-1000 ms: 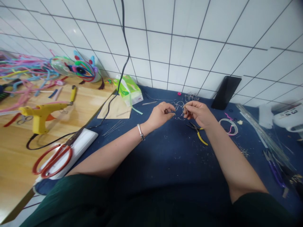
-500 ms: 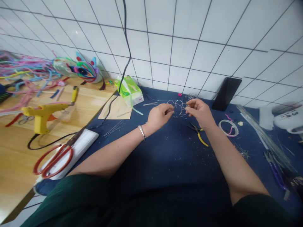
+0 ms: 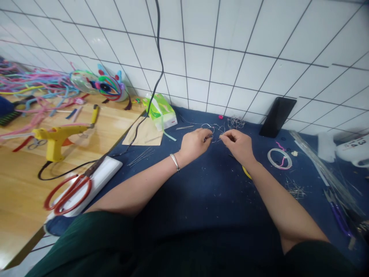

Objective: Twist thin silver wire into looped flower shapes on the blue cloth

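A thin silvery wire frame [image 3: 213, 127] bent into loops spans the gap between my hands above the dark blue cloth. My left hand [image 3: 196, 142], with a bangle at the wrist, pinches its left side, fingers curled over the wire. On the other side my right hand [image 3: 236, 143] is closed, thumb and forefinger pressed together on the wire's right part. Yellow-handled pliers [image 3: 247, 172] lie mostly hidden under my right wrist. Just behind the right hand sits a tangled ball of wire [image 3: 235, 122].
To the left are red-handled scissors [image 3: 69, 194] on a white box, a yellow glue gun [image 3: 56, 140] and a green tissue pack [image 3: 161, 112]. A black phone [image 3: 277, 117] leans on the tiled wall. A tape ring [image 3: 279, 158], wire bundle [image 3: 328, 163] and purple pliers [image 3: 338, 215] lie right.
My right hand has moved slightly left and down, closer to my left hand, and now covers most of the yellow pliers. The view has shifted slightly.
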`<state>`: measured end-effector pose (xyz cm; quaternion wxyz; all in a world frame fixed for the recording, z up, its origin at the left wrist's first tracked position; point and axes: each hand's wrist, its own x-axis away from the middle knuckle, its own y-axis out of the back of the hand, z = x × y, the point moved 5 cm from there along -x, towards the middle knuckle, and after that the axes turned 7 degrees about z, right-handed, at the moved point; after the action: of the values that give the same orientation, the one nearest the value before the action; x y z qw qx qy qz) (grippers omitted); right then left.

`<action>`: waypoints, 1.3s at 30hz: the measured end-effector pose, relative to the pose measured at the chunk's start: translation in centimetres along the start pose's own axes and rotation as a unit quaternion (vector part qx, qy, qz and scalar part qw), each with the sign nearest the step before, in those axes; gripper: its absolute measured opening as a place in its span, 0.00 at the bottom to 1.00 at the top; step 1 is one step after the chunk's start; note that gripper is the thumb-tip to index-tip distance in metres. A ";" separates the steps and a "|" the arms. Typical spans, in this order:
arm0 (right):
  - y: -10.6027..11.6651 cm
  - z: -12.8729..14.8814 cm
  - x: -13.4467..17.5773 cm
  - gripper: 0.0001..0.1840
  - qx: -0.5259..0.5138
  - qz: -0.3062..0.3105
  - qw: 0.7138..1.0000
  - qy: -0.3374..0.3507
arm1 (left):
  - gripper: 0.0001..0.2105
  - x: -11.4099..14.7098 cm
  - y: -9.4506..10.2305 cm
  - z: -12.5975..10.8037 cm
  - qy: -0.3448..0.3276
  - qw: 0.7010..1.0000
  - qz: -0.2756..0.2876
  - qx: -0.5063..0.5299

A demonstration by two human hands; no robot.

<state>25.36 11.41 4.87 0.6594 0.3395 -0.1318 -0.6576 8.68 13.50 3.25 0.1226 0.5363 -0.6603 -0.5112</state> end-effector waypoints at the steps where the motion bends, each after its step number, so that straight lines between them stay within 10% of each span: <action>1: 0.0 -0.2 0.0 0.09 0.007 -0.016 1.000 -0.002 | 0.09 0.0 0.0 -0.1 -0.003 1.000 -0.001 0.001; 32: -0.9 -0.1 0.1 0.13 0.118 -0.014 0.980 0.162 | 0.03 -0.3 -0.7 0.0 0.018 0.984 0.067 0.161; 39: 0.5 -1.1 -0.5 0.15 -0.053 0.009 0.997 0.063 | 0.04 -0.8 -0.5 1.2 0.054 0.980 0.049 0.188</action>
<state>26.37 12.19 4.46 0.6896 0.3440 -0.0584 -0.6347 8.42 14.91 2.57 0.0801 0.5433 -0.7625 -0.3420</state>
